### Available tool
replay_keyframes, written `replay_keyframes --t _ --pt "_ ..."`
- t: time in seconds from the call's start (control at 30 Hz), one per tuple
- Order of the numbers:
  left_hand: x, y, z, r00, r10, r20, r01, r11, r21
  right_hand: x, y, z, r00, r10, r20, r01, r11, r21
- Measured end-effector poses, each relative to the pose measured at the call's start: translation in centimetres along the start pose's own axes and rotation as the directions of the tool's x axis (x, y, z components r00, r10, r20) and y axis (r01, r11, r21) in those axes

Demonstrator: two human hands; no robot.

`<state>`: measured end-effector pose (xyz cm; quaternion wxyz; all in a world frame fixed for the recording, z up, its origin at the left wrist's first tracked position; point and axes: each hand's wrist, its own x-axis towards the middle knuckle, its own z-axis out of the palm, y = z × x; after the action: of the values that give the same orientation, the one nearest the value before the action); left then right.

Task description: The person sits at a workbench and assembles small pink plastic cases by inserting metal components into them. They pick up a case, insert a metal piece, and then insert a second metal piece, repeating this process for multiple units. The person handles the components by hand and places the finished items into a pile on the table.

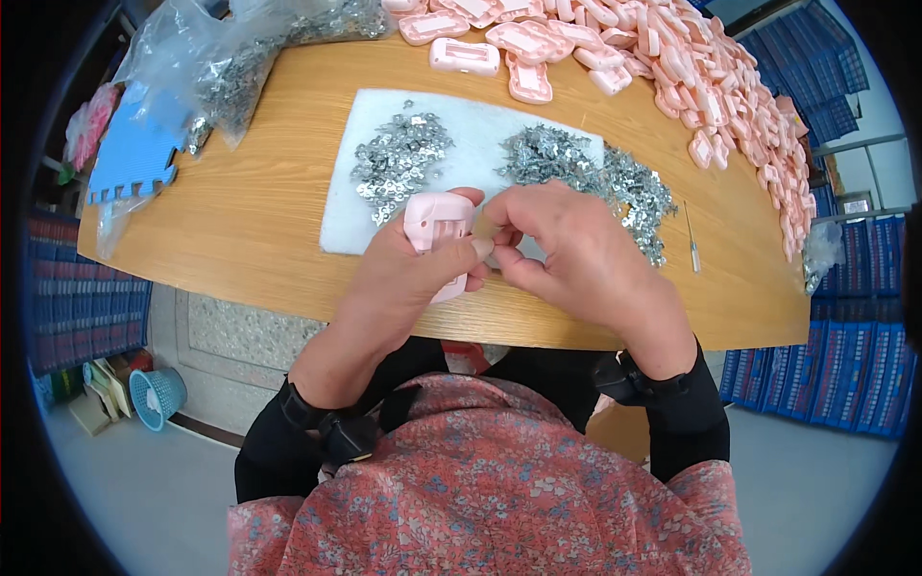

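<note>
My left hand (408,264) is closed round a pale pink plastic casing (439,209), with the recessed compartment side facing up. Its thumb lies across the casing's lower part. Right beside the casing, my right hand (581,245) is pinched at the casing's right edge; anything between its fingertips is hidden. Just beyond the hands lies a white foam sheet (341,206). It bears a left pile of small shiny metal pieces (399,163) and a right pile of similar metal pieces (552,154), which spills off the sheet onto the wooden table (259,221).
A large heap of pink casings (672,67) covers the table's far right. A thin tool with a pale handle (692,252) lies right of the metal pieces. Clear plastic bags of metal parts (235,82) and a blue foam mat (134,144) are at the far left.
</note>
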<state>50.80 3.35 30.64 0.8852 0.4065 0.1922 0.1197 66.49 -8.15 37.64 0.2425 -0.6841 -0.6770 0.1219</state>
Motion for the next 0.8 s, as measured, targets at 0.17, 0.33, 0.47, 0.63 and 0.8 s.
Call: replay_keyframes --t 0.17,0.33,0.47,0.63,0.8 --pt "0.2 -0.5 0.8 1.000 -0.009 -0.007 0.009 0.997 -0.082 -1.0 -0.4 0.1 0.980 0.191 -0.048 -0.168 0.940 0.296" --pt "0.5 -0.4 1.3 0.999 -0.047 -0.006 0.046 0.990 -0.131 -2.3 0.3 2.0 0.912 0.401 -0.088 -0.260 0.729 0.633" --pt "0.3 -0.5 1.5 0.998 -0.056 0.004 0.056 0.992 -0.111 -3.0 0.9 2.9 0.887 0.452 -0.098 -0.223 0.604 0.765" --pt "0.5 -0.6 0.7 0.980 -0.155 0.129 0.190 0.921 -0.341 -1.9 -0.2 2.2 0.903 0.347 -0.254 -0.156 0.815 0.557" --pt "0.2 -0.7 1.5 0.970 -0.231 0.075 0.243 0.923 -0.299 -1.4 -0.4 2.7 0.928 0.268 -0.260 -0.170 0.923 0.346"
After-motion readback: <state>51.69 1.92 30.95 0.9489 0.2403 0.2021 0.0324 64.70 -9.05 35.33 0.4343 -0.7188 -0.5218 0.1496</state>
